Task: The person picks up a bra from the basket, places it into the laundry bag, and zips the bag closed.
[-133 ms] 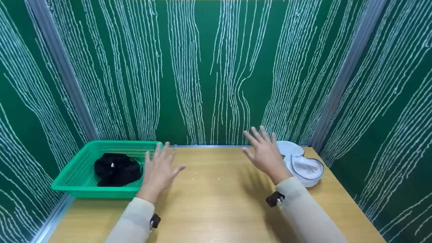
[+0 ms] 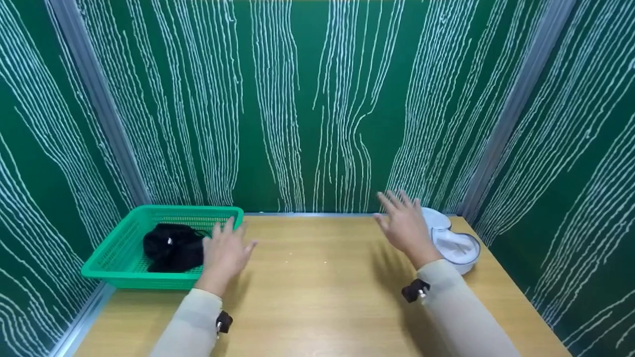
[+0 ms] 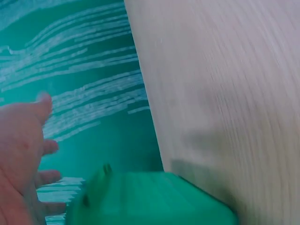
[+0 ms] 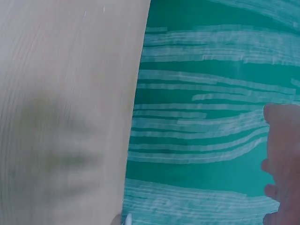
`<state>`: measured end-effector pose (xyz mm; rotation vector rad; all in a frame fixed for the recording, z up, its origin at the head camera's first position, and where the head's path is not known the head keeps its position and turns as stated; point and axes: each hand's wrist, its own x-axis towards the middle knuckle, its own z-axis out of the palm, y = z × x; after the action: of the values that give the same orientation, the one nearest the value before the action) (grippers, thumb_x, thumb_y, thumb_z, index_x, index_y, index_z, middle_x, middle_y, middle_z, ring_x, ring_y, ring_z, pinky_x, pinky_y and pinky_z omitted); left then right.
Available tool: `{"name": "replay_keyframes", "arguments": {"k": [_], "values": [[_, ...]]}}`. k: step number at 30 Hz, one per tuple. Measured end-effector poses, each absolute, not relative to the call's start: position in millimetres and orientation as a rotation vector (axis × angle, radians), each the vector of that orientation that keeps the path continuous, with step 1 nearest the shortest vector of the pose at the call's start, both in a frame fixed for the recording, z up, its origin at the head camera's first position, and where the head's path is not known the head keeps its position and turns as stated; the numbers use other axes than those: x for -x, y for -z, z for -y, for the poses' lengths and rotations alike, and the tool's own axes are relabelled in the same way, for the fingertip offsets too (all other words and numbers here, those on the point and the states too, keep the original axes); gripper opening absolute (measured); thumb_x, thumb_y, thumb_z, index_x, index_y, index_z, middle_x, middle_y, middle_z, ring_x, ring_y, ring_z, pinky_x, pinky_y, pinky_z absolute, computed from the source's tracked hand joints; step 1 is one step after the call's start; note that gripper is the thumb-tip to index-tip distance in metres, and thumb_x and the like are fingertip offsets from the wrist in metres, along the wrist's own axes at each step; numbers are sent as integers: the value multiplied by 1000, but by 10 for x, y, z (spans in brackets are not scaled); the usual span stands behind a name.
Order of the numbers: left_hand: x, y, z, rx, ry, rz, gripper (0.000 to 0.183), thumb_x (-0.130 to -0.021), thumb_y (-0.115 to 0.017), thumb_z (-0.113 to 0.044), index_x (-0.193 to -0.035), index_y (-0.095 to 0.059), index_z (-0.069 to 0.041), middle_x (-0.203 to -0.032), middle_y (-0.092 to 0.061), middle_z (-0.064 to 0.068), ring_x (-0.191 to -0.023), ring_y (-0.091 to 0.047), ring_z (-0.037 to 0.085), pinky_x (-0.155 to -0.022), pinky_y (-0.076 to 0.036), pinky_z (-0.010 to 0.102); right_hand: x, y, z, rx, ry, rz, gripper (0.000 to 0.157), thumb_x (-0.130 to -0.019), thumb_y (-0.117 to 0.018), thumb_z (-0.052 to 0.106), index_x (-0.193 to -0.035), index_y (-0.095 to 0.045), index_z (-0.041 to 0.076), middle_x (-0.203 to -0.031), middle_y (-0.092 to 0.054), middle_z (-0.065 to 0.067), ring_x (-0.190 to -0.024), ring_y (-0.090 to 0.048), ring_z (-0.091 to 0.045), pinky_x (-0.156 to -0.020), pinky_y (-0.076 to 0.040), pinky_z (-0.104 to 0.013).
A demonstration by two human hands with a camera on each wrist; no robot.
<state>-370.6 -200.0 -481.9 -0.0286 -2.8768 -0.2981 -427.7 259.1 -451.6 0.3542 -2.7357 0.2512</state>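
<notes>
My left hand [image 2: 225,255] hovers by the right side of a green plastic basket [image 2: 119,281], fingers spread and holding nothing. Inside the basket lies a bunched black cloth item [image 2: 171,248] with a small white mark; its kind is hard to tell, and the hand partly covers its right edge. My right hand [image 2: 407,228] is held above the table with fingers extended and nothing in them. Beside it, partly hidden by the hand and wrist, sits a round white case [image 2: 459,250] with dark piping, its lid [image 2: 436,218] folded back and white material inside.
The wooden table [image 2: 317,307] carries a few tiny pale specks near its middle. Green walls [image 2: 307,99] with white wavy lines enclose its back and sides, joined by grey metal posts [image 2: 488,163]. A small black device [image 2: 415,290] is strapped at each wrist.
My left hand has shifted slightly left, toward the basket. The right hand has moved a little to the right, toward the white case. The head view has shifted slightly.
</notes>
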Motion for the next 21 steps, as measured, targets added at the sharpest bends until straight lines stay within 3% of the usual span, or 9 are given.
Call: {"name": "replay_keyframes", "arguments": {"k": [6,12,17,21], "values": [[3721,4871,2152,-84,487,2930,66,-117,-58,-42,-173,-46,-9,-169,-47,34,-147,-54,58,-112,-53,77,4312,4643,-3073,-186,-288,2787,65,-120,-53,38,-175,-40,5,-176,-45,-28,-163,-37,-60,-135,-23,-79],[3723,4937,2216,-83,565,3009,62,-120,-49,-34,-175,-41,-8,-168,-54,32,-146,-61,54,-116,-54,73,4292,4827,-3432,22,-340,2866,64,-121,-47,32,-169,-41,-10,-169,-47,-38,-155,-44,-63,-128,-38,-78],[3736,4938,2253,-93,637,3018,61,-120,-45,-32,-176,-40,-9,-165,-60,28,-141,-66,53,-114,-54,72,4295,5013,-3644,136,-413,2978,56,-120,-37,18,-165,-42,-14,-159,-50,-45,-145,-51,-65,-118,-47,-79],[3746,4927,2262,-92,653,3026,61,-121,-44,-36,-177,-40,-11,-166,-59,28,-142,-64,55,-115,-53,73,4314,5155,-3751,184,-506,3086,56,-120,-32,15,-169,-39,-10,-163,-50,-43,-147,-53,-63,-121,-47,-76]]}}
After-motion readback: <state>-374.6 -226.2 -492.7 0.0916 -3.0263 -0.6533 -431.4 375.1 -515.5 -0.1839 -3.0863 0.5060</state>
